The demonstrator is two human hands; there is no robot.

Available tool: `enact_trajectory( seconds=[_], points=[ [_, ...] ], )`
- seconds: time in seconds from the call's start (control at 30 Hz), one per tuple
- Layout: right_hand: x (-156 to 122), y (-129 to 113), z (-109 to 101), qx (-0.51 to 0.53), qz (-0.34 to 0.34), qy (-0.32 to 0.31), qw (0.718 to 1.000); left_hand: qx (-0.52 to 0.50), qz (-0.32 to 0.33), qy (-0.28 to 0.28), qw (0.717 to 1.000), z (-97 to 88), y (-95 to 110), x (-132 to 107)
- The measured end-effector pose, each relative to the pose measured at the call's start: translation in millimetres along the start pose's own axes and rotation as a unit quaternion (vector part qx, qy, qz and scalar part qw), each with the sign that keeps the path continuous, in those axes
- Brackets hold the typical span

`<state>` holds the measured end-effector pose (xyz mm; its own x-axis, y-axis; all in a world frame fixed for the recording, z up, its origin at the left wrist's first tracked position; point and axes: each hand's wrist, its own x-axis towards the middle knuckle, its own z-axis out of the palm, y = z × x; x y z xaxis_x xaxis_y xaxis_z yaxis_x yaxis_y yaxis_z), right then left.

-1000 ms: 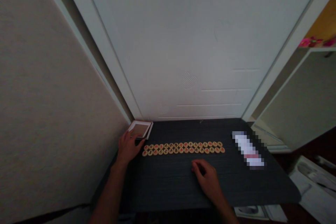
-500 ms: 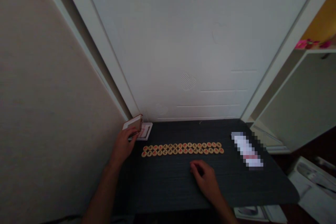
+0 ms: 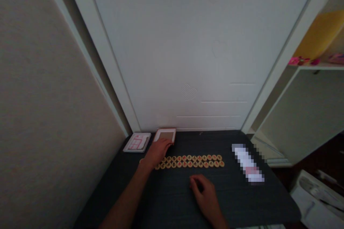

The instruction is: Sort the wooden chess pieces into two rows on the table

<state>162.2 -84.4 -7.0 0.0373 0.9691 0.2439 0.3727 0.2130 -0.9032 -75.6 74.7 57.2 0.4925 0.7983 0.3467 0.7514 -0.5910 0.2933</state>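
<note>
Two rows of round wooden game pieces [image 3: 193, 161] with red and dark marks lie across the dark table [image 3: 172, 200]. My left hand [image 3: 159, 151] reaches over the left end of the rows, its fingers closed on the near edge of a small box tray [image 3: 166, 135] with a brown inside, held low at the table's back edge. To its left lies the box's other half [image 3: 137, 142], white with a red printed pattern. My right hand [image 3: 203, 190] rests on the table in front of the rows, fingers curled, with nothing visible in it.
A white door [image 3: 188, 43] stands right behind the table, a beige wall [image 3: 40, 114] on the left. A blurred white and red object [image 3: 247, 162] lies on the table's right side. White shelving [image 3: 309, 114] with a yellow item and pink items stands to the right.
My left hand lifted the brown-lined tray off the other box half and carried it right, to the table's back edge. The patterned half is now uncovered. My right hand stayed put.
</note>
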Motion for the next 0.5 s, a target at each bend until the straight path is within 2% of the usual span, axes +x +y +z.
enact_trajectory(
  seconds=[0.13,0.3,0.43,0.5],
  points=[
    [1,0,1,0.008,-0.002,0.008,1.0,0.044,-0.041,-0.027,0.998,6.6,-12,-1],
    [1,1,0,0.016,0.001,0.004,1.0,0.086,-0.074,-0.036,0.993,-0.3,-28,-13],
    [1,1,-1,0.015,-0.008,0.008,1.0,0.147,-0.169,-0.012,0.975,-16.0,-55,-29],
    [1,1,0,0.013,-0.013,0.011,1.0,0.181,-0.245,-0.047,0.951,-24.3,-71,-36]
  ],
)
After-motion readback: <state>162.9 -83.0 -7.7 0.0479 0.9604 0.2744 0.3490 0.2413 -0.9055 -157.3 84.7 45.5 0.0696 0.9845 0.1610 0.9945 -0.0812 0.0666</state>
